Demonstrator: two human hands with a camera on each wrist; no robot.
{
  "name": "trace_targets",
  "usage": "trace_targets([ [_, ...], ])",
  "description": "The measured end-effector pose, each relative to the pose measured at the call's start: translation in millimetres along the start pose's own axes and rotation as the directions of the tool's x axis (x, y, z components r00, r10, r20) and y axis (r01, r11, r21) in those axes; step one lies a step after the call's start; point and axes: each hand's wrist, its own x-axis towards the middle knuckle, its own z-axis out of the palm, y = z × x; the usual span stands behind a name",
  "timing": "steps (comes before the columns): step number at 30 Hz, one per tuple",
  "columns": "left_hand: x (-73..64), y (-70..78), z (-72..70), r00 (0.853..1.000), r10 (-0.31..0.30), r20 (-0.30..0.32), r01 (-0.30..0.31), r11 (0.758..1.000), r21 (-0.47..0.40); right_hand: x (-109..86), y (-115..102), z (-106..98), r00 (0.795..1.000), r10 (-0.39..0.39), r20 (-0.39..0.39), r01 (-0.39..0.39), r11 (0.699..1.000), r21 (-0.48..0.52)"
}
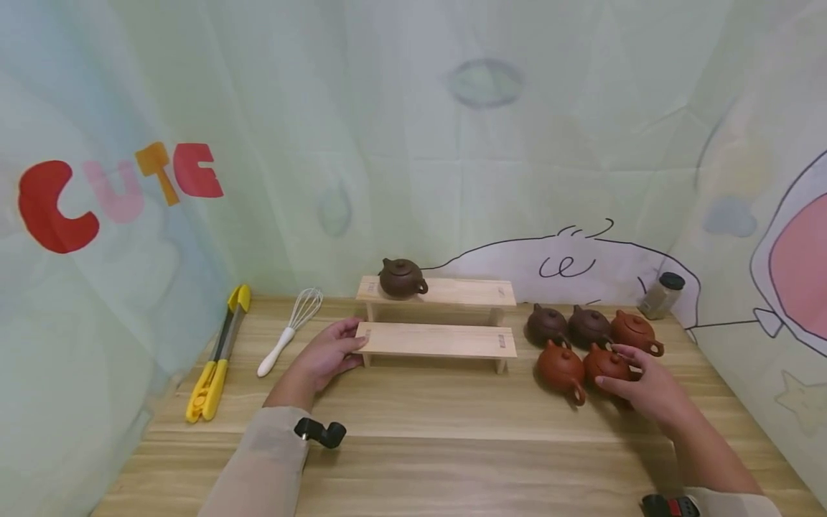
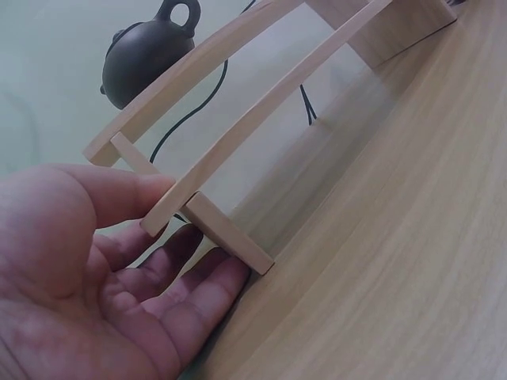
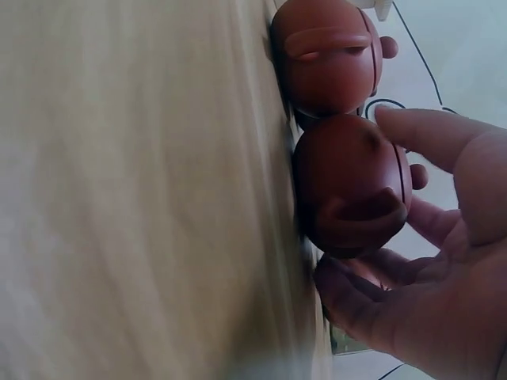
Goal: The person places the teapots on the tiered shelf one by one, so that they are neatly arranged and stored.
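Note:
My left hand (image 1: 326, 355) grips the left end of a low wooden shelf (image 1: 436, 339), thumb on its top board and fingers beside its leg (image 2: 226, 231). On the higher wooden shelf (image 1: 468, 292) just behind stands a dark brown teapot (image 1: 400, 278), near the left end. Over on the right, my right hand (image 1: 652, 391) holds a reddish-brown teapot (image 3: 348, 174) between thumb and fingers, low at the tabletop. Another reddish teapot (image 1: 559, 368) sits against its left side. Behind them stand two dark teapots (image 1: 547, 325) and an orange-brown teapot (image 1: 632, 332).
Yellow-handled tongs (image 1: 216, 359) and a white-handled whisk (image 1: 291, 330) lie at the left of the wooden table (image 1: 439, 467). A black-capped jar (image 1: 662, 296) stands at the back right corner. A printed curtain (image 1: 400, 143) closes off the back and sides.

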Motion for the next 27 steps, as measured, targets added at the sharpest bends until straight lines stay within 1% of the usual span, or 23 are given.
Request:
trace_targets([
  [2, 0.8, -0.1, 1.0, 1.000, -0.002, -0.004, 0.002, 1.000, -0.002, 1.4, 1.4, 0.8, 1.000, 0.016, 0.008, -0.015, 1.000, -0.018],
  [6, 0.3, 0.8, 2.3, 1.000, -0.001, -0.002, 0.001, 1.000, -0.002, 2.6, 2.1, 1.8, 1.000, 0.021, 0.013, -0.021, 1.000, -0.013],
  [19, -0.7, 0.8, 1.1, 1.000, 0.000, 0.000, 0.000, 1.000, 0.025, 1.9, 3.8, 2.0, 1.000, -0.003, 0.022, 0.004, 1.000, -0.024],
  [23, -1.0, 1.2, 1.3, 1.000, 0.003, 0.001, -0.003, 1.000, 0.021, -0.1, 1.1, -0.8, 1.000, -0.024, 0.003, 0.024, 1.000, -0.006],
  [27, -1.4, 2.0, 2.2, 1.000, 0.001, -0.001, -0.001, 1.000, 0.019, -5.8, -8.0, -5.3, 0.996, -0.074, -0.049, 0.076, 0.997, 0.034],
])
